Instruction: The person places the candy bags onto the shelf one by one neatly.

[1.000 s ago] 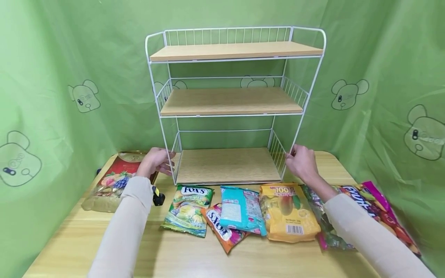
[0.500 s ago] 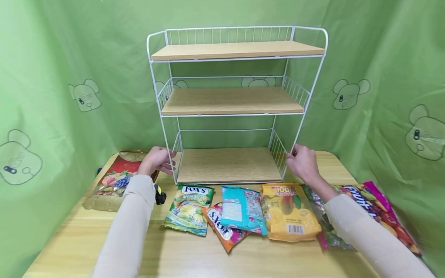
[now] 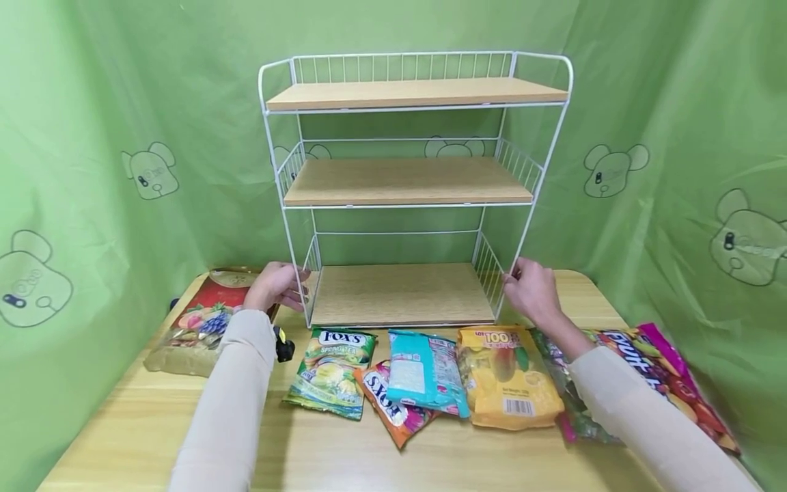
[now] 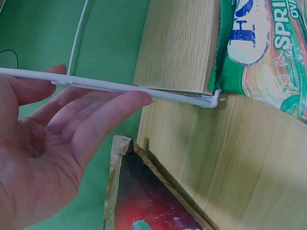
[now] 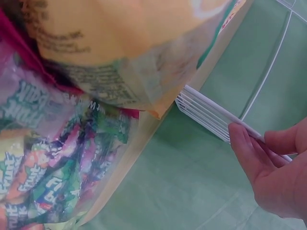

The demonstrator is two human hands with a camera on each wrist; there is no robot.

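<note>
A three-tier shelf rack (image 3: 408, 181) with a white wire frame and wooden boards stands upright at the back of the table. My left hand (image 3: 279, 285) holds its front left post low down. In the left wrist view, thumb and fingers lie around the white post (image 4: 110, 86). On the other side my right hand (image 3: 530, 288) pinches the front right post, near the bottom side rail (image 5: 211, 115). In front of the rack lie a green Fox's candy bag (image 3: 333, 372), an orange Fox's bag (image 3: 393, 410), a turquoise bag (image 3: 424, 372) and a yellow mango bag (image 3: 510, 379).
A red and gold bag (image 3: 205, 321) lies at the left, beside my left forearm. Under my right forearm is a large fruit candy bag (image 3: 664, 383). A green curtain (image 3: 393, 27) surrounds the table (image 3: 344, 465) at the back and sides.
Both hands keep their places on the rack's posts. The whole head view shifts very slightly; the bags stay where they were.
</note>
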